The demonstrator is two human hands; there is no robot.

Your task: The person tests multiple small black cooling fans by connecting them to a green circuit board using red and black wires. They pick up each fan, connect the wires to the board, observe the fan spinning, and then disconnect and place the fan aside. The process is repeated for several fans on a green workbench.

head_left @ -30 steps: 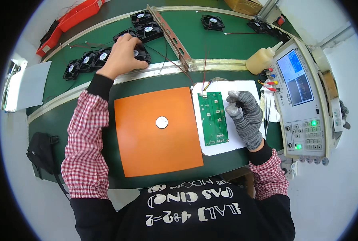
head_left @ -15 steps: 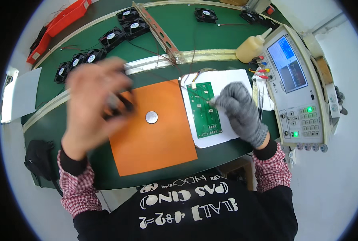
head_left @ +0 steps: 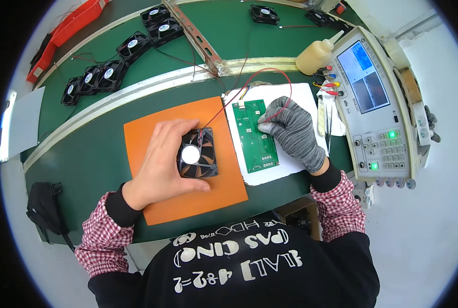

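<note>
A black square cooling fan [head_left: 213,163] with a pale round hub lies on the orange mat [head_left: 211,191]. My bare left hand [head_left: 159,161] wraps around its left side, fingertips at the far edge and thumb at the near edge. A red wire [head_left: 249,81] runs from the fan's far edge, arches over, and comes down to my right hand [head_left: 293,131]. That hand wears a grey knit glove and pinches the wire's end above the green circuit board [head_left: 255,151]; the tip itself is hidden by the fingers. A white connector [head_left: 241,103] with thin wires sits at the board's far left corner.
The board lies on a white sheet [head_left: 303,95]. Right of it stand tweezers [head_left: 329,131], a yellowish squeeze bottle [head_left: 313,57] and a test instrument [head_left: 375,108] with a lit screen. Several fans [head_left: 111,75] and a metal strip [head_left: 195,38] lie farther back.
My left hand has come down and right, setting the fan on the mat where a silver disc showed. My right hand has moved slightly left over the board; the red wire now arches between them.
</note>
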